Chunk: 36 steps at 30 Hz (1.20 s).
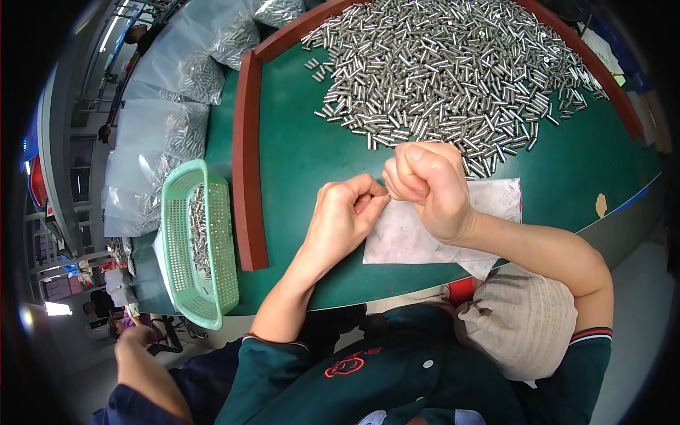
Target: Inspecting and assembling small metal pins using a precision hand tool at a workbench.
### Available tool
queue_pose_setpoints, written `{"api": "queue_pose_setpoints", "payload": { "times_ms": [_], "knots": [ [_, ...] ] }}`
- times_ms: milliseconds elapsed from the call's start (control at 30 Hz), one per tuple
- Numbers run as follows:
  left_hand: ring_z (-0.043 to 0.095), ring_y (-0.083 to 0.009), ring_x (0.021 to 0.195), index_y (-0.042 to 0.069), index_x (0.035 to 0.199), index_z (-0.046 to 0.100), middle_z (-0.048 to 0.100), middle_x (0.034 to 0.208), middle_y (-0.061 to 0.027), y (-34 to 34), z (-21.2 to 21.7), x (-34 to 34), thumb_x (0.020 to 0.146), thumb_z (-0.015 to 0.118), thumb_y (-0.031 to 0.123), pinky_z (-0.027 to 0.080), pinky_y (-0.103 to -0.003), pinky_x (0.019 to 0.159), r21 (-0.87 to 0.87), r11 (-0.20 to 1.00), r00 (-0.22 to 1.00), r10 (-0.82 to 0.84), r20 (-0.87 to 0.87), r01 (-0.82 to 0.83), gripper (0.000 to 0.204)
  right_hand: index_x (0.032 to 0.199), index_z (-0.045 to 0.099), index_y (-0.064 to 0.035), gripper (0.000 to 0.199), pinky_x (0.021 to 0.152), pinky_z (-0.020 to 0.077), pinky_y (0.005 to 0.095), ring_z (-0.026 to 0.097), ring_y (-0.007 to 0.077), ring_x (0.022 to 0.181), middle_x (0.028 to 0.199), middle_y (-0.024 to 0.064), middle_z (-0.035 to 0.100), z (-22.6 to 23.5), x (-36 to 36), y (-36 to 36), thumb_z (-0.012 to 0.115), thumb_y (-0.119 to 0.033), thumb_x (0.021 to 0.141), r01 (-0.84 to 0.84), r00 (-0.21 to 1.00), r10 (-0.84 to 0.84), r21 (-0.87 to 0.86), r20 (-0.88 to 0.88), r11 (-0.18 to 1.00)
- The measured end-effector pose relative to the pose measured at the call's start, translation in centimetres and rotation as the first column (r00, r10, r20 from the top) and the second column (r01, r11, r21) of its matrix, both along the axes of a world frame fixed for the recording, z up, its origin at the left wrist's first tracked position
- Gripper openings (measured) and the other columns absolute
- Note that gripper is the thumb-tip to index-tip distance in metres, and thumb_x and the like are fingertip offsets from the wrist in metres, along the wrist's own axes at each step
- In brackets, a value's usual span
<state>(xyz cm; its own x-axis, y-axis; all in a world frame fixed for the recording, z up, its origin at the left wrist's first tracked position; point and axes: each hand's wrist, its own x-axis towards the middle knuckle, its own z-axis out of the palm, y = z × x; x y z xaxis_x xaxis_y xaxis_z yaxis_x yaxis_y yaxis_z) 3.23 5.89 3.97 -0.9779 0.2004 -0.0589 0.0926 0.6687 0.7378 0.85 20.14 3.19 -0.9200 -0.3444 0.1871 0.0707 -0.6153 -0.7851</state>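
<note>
Fingertips of the left hand [345, 212] and right hand [426, 185] meet over the green worktop [297, 149], both curled narrow and pinching what seems a thin metal pin [388, 195] between them; it is too small to make out its axis. Just beyond the right hand lies the pin heap [446, 67]. Left of the left hand sits a green basket [176, 234].

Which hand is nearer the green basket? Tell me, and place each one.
Left. The left hand is right of the green basket, across the red rail. The right hand is farther right, over the white sheet.
</note>
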Motion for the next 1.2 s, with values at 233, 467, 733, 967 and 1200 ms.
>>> {"api": "queue_pose_setpoints", "payload": {
  "times_ms": [233, 467, 733, 967, 1200],
  "knots": [
    [0.038, -0.0115, 0.040, -0.002, 0.070, 0.056, 0.039, 0.045, -0.0060, 0.3, -0.2, -0.1, 0.072, 0.060, 0.004, 0.033, -0.028, 0.041, -0.008, 1.000, 1.000, -0.012, -0.012, 0.011, 0.007, 0.050, 0.026, -0.0102, 0.036, 0.043, 0.0189, 0.0240, 0.020, 0.0079, 0.042, 0.044, -0.0019, 0.025, 0.0, -0.1, 0.2, 0.034, -0.020, 0.084, 0.036, 0.999, -0.036, 0.024, 0.034, 0.999],
    [0.034, -0.0025, 0.056, 0.005, 0.085, 0.052, 0.048, 0.073, 0.0014, -1.8, -0.1, -0.8, 0.082, 0.057, 0.015, 0.029, -0.017, 0.049, 0.600, 0.776, 0.942, -0.022, 0.334, -0.195, 0.011, 0.051, 0.025, -0.0122, 0.035, 0.040, 0.0168, 0.0242, 0.018, 0.0080, 0.039, 0.042, -0.0028, 0.023, 0.9, -1.8, 2.3, 0.031, -0.020, 0.085, 0.001, 0.995, 0.025, -0.279, 0.092, 0.960],
    [0.027, -0.0023, 0.049, 0.002, 0.093, 0.051, 0.048, 0.074, -0.0015, -2.9, -0.5, -1.8, 0.085, 0.053, 0.015, 0.025, -0.015, 0.045, 0.827, 0.373, 0.831, -0.209, 0.516, -0.420, 0.016, 0.052, 0.024, -0.0131, 0.035, 0.040, 0.0162, 0.0242, 0.016, 0.0080, 0.039, 0.042, -0.0032, 0.023, 0.8, -2.2, 2.7, 0.029, -0.022, 0.085, 0.006, 0.983, 0.037, -0.239, 0.177, 0.971],
    [0.031, -0.0023, 0.049, -0.002, 0.100, 0.049, 0.054, 0.076, -0.0067, -2.8, -0.3, -1.8, 0.087, 0.047, 0.011, 0.027, -0.016, 0.044, 0.816, 0.317, 0.795, -0.231, 0.560, -0.483, 0.018, 0.051, 0.024, -0.0130, 0.035, 0.040, 0.0164, 0.0242, 0.016, 0.0079, 0.039, 0.041, -0.0032, 0.022, 0.7, -2.4, 2.7, 0.028, -0.021, 0.085, 0.007, 0.981, 0.034, -0.213, 0.192, 0.977],
    [0.032, -0.0041, 0.050, -0.001, 0.095, 0.049, 0.055, 0.076, -0.0079, -2.8, -0.1, -1.9, 0.087, 0.045, 0.014, 0.029, -0.018, 0.044, 0.807, 0.302, 0.806, -0.165, 0.568, -0.507, 0.017, 0.051, 0.024, -0.0130, 0.035, 0.040, 0.0163, 0.0241, 0.016, 0.0077, 0.039, 0.041, -0.0030, 0.023, 0.6, -2.3, 2.7, 0.028, -0.021, 0.085, 0.005, 0.979, 0.037, -0.207, 0.199, 0.978]
  ]
}}
